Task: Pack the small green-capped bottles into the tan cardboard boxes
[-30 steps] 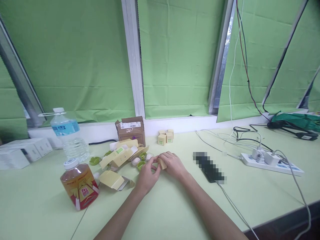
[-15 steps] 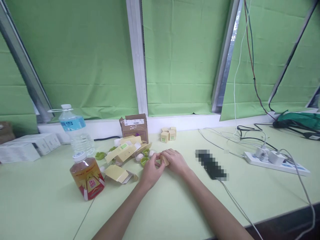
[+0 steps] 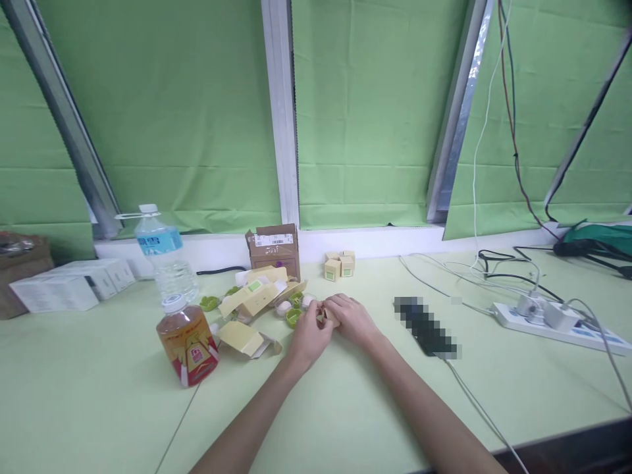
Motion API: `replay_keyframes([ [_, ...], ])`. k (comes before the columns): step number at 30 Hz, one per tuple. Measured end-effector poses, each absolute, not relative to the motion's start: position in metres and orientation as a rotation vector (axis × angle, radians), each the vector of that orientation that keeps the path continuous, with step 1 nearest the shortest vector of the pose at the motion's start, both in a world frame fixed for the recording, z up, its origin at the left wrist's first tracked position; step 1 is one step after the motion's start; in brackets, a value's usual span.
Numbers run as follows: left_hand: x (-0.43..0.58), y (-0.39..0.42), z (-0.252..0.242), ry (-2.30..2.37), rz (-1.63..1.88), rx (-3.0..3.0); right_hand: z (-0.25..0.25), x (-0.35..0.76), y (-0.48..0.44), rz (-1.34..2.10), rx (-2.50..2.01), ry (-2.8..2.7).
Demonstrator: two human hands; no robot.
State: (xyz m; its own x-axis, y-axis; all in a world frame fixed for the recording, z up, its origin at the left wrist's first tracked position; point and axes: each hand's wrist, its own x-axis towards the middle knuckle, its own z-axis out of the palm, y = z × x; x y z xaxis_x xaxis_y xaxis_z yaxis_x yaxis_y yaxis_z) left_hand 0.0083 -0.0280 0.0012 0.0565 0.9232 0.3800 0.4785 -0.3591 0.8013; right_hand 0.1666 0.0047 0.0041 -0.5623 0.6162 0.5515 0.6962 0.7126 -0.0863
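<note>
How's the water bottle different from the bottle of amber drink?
The water bottle holds clear liquid; the drink bottle holds amber liquid. The water bottle has a blue label; the drink bottle's is red and yellow. The water bottle stands farther back; the drink bottle stands nearer. Both have white caps.

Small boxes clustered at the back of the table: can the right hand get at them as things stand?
Probably yes: nothing visible stands between the right hand and the small boxes. But it seems to hold a tan box, which it would likely have to release first.
</note>
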Motion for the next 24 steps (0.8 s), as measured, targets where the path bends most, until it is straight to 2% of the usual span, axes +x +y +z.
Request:
replay_keyframes([
  [12,-0.006,-0.024,0.002,1.256,1.186,1.815,0.007,0.178,0.004,-0.029,-0.962,-2.29],
  [18,-0.004,-0.032,0.014,1.363,1.452,2.422,0.006,0.178,0.002,0.034,-0.995,-2.225],
  [24,-0.005,-0.038,0.023,1.236,1.387,2.815,0.002,0.179,0.001,0.08,-1.111,-2.198],
])
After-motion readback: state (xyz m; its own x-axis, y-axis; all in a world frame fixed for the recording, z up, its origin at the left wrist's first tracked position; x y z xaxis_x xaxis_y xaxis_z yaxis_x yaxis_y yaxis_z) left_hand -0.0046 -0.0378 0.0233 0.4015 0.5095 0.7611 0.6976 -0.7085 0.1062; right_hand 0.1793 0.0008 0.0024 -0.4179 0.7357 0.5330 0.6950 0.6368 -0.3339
